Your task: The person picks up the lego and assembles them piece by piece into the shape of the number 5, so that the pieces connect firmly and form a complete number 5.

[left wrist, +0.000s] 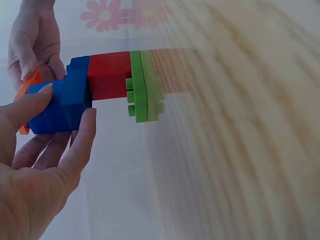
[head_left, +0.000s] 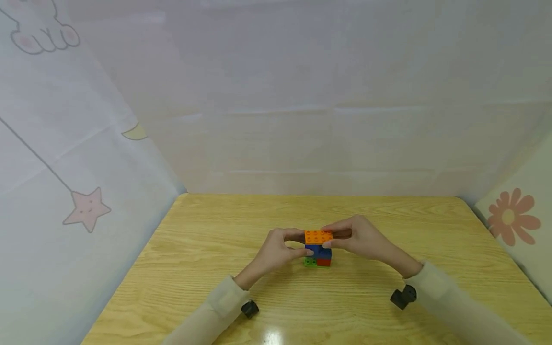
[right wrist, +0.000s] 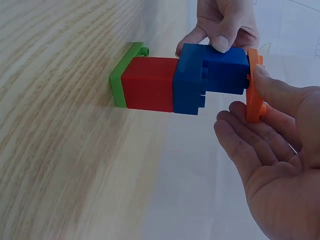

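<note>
Wooden table carries a small brick stack near its middle, both hands on it. Going left to right: left hand comes in from the left, thumb and fingers pinching the blue brick in the middle of the stack; the left wrist view shows the thumb on one blue face and a fingertip on the other, so it grasps and steadies the tower. Below the blue sit the green plate as base, flat on the table, and the red brick on top of it, touching the blue. Orange plate lies on top of the blue. Right hand pinches that orange plate at its right end, thumb on the top face; in the right wrist view the other fingers are spread loose beneath, holding nothing.

Progress, as judged: green, red and blue look fully joined, no gaps visible. Orange plate is on the blue, but the right wrist view seems to show a thin gap at the seam, so it is probably not pressed home. Cannot tell for sure. What's left looks like seating the orange. No loose bricks visible on the table.
</note>
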`<state>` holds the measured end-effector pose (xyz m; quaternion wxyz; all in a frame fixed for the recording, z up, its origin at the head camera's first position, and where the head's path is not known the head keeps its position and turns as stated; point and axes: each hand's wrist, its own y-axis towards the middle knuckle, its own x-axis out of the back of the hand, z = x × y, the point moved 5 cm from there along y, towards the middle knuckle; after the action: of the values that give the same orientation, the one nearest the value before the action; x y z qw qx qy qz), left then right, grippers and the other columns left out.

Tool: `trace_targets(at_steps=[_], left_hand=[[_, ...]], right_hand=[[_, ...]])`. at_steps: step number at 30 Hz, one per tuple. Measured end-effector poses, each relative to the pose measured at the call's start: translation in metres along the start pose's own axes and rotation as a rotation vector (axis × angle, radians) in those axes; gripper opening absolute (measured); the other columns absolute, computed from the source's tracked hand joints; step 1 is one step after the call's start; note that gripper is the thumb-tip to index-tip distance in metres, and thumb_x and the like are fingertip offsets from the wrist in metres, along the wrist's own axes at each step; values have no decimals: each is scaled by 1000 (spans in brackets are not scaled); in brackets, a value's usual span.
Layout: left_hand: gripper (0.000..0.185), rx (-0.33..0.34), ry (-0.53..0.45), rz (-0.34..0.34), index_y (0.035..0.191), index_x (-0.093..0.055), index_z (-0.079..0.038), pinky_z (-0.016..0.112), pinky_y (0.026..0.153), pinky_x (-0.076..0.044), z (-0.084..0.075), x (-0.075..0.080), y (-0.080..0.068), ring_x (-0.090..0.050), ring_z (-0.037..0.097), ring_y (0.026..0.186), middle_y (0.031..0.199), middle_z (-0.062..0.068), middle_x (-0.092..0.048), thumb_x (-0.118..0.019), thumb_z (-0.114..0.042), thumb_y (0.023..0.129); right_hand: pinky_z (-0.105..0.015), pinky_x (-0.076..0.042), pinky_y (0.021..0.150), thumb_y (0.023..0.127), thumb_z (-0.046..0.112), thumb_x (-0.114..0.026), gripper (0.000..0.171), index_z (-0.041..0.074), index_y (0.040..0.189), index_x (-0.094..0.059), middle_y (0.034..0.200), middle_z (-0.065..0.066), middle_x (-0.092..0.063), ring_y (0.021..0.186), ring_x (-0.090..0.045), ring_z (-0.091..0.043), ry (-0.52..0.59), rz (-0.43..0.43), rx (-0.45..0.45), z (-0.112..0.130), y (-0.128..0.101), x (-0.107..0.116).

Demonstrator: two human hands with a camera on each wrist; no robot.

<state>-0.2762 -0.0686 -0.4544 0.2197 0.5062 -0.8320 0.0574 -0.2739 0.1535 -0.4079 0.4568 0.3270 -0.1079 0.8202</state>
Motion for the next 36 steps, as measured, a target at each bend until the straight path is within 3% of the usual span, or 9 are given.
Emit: trace_targets(at_steps=[8, 12, 17, 30, 36], left_hand=[[41, 18, -10, 0, 132, -75, -23, 28, 89, -64, 1, 0, 0, -71, 16, 117, 122, -3, -78, -83, -29, 92], [41, 18, -10, -1, 132, -75, -25, 42, 100, -61, 3, -1, 2, -70, 17, 120, 121, -4, -78, -84, -31, 92], [39, 8, -26, -1, 128, -77, -28, 60, 116, -47, 6, 0, 3, -68, 20, 125, 118, -6, -80, -85, -32, 90], [38, 17, -43, 12, 128, -77, -30, 61, 119, -43, 7, -1, 5, -68, 18, 125, 118, -7, -79, -85, -33, 91], [37, 13, -56, 12, 128, -77, -28, 62, 118, -43, 7, -1, 5, -67, 20, 126, 119, -5, -79, -84, -32, 92]], right_hand=[[-25, -64, 78, 98, 32, -76, 48, 3, 136, -70, 124, -15, -77, 100, -79, -16, -13, 20, -9, 5, 0, 0], [-24, -64, 77, 97, 33, -77, 47, 5, 135, -71, 122, -14, -78, 98, -79, -13, -10, 6, -24, 4, -2, -1], [-23, -63, 77, 97, 32, -77, 46, 6, 135, -72, 121, -12, -79, 97, -79, -11, 1, 1, -49, 3, -3, -4], [-24, -64, 78, 98, 32, -75, 47, 2, 135, -71, 123, -15, -78, 99, -79, -15, -58, 36, -40, 9, -2, 1], [-24, -64, 76, 97, 33, -77, 46, 5, 134, -72, 120, -12, -79, 97, -79, -14, -65, 8, -53, 7, -1, -1]])
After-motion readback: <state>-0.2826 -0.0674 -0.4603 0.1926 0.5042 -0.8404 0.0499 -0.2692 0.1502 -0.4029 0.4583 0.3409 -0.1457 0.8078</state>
